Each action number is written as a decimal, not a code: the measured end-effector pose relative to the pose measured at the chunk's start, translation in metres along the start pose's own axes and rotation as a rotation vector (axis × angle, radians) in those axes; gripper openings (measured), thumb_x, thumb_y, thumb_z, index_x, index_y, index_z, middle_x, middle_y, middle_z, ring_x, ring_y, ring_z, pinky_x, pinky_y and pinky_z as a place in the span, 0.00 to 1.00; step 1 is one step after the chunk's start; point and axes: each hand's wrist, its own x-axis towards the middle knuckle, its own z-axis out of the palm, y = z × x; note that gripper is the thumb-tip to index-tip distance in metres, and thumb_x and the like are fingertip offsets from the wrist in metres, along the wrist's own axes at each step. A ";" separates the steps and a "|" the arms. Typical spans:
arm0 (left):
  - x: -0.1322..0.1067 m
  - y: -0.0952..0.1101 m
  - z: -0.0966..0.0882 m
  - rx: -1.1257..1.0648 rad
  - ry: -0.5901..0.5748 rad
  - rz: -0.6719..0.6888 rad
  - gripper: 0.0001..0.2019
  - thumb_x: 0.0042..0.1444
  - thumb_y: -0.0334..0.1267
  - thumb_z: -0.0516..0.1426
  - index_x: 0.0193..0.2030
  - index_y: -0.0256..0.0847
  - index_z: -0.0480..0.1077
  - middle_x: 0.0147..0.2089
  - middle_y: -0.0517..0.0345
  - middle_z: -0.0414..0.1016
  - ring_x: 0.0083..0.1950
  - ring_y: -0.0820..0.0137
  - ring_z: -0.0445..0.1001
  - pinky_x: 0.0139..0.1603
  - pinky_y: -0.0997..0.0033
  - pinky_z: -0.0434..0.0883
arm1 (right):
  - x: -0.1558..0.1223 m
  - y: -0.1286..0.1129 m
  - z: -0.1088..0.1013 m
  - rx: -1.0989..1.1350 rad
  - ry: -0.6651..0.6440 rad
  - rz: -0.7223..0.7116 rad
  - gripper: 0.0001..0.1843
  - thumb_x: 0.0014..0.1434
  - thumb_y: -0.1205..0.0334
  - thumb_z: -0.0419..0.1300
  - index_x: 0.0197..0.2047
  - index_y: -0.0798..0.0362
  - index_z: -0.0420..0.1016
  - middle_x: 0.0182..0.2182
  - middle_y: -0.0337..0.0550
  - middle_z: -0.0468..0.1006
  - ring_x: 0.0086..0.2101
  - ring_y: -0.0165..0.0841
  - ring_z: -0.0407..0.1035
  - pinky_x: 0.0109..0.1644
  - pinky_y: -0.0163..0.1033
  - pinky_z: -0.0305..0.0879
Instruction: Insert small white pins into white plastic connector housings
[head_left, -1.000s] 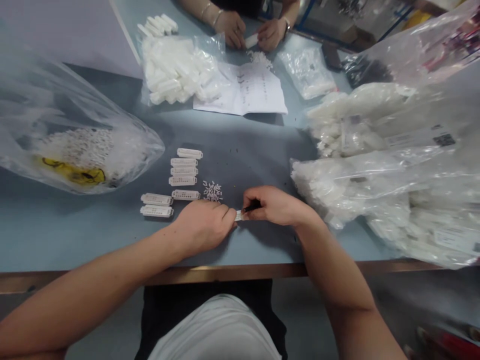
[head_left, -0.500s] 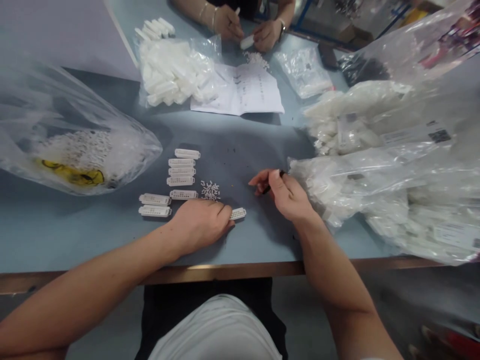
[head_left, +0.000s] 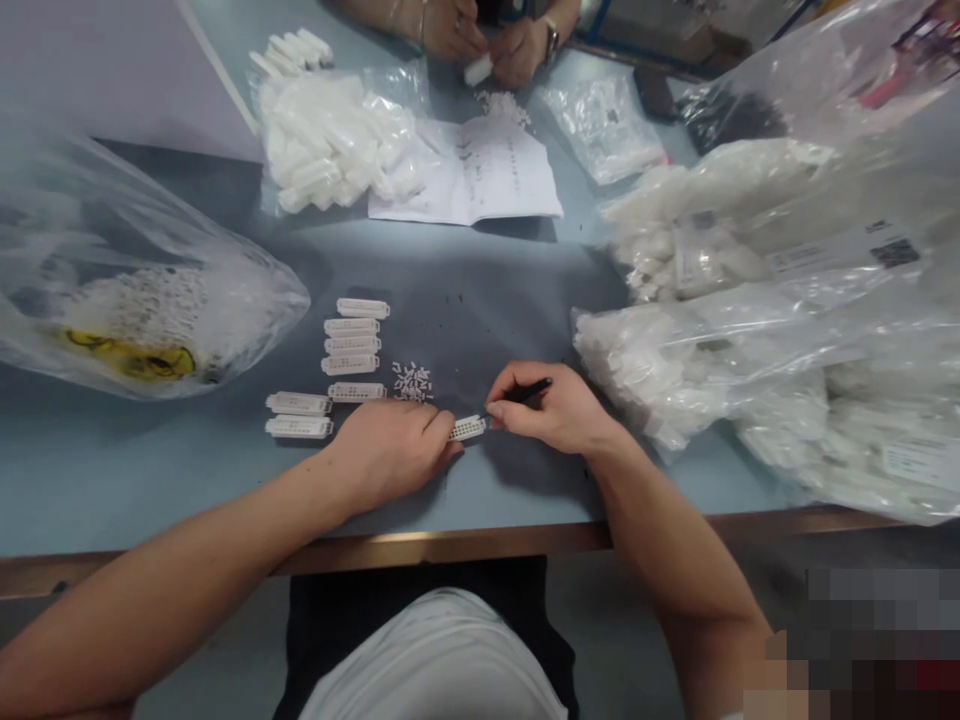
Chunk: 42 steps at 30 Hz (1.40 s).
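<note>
Head view showed the person's left hand (head_left: 390,455) curled at the left end of a small white perforated plastic connector block (head_left: 469,429), its fingertips pressed against the block, while the right hand (head_left: 547,408) was closed in a pinch around a slim black tool (head_left: 531,391), its fingertips just beside the block's right end. The block sat low at the centre of the frame, above the grey-blue table (head_left: 480,290). Just above it lay a loose heap of tiny white plastic pins (head_left: 412,381), beside seven matching white blocks (head_left: 352,345) lined up in rows. Clear plastic bags of white parts (head_left: 697,370) filled the right of the frame, and another bag (head_left: 142,300) lay at the left. At the top, a co-worker's hands (head_left: 487,40) held a white piece (head_left: 478,70) above a printed paper sheet (head_left: 469,175).
</note>
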 end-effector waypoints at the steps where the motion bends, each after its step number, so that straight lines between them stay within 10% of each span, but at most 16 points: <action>1: 0.000 0.000 0.000 0.005 0.004 0.003 0.15 0.65 0.43 0.52 0.29 0.38 0.68 0.23 0.56 0.71 0.25 0.65 0.72 0.24 0.69 0.60 | 0.000 0.000 0.001 -0.007 -0.008 -0.009 0.02 0.53 0.65 0.63 0.30 0.54 0.76 0.26 0.37 0.77 0.27 0.27 0.67 0.32 0.32 0.62; 42: 0.001 0.000 0.001 -0.009 0.008 0.030 0.14 0.65 0.41 0.52 0.29 0.38 0.67 0.23 0.57 0.70 0.24 0.65 0.71 0.23 0.68 0.59 | 0.002 0.005 0.007 -0.146 -0.014 -0.028 0.03 0.55 0.63 0.63 0.32 0.52 0.77 0.26 0.34 0.77 0.28 0.26 0.66 0.32 0.32 0.59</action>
